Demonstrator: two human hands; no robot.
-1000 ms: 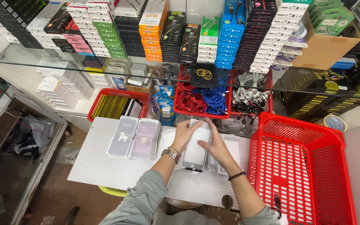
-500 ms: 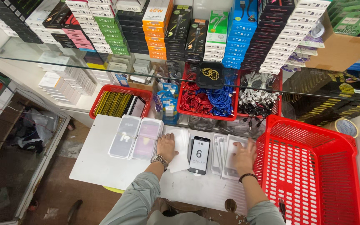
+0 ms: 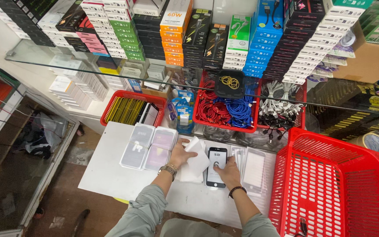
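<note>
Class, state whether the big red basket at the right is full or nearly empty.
Nearly empty: the red basket shows bare mesh floor, with one small dark item near its front.

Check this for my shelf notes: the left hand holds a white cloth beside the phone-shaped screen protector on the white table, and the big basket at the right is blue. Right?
Not quite. The head view shows the big basket is red, not blue. The rest holds: the left hand holds a white cloth beside the phone-shaped screen protector on the white table.

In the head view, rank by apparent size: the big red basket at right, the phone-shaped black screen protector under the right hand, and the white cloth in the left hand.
1. Big red basket, by far the largest.
2. White cloth.
3. Black screen protector; close to the cloth in apparent size, and the right hand covers part of it, so this order is unsure.
</note>
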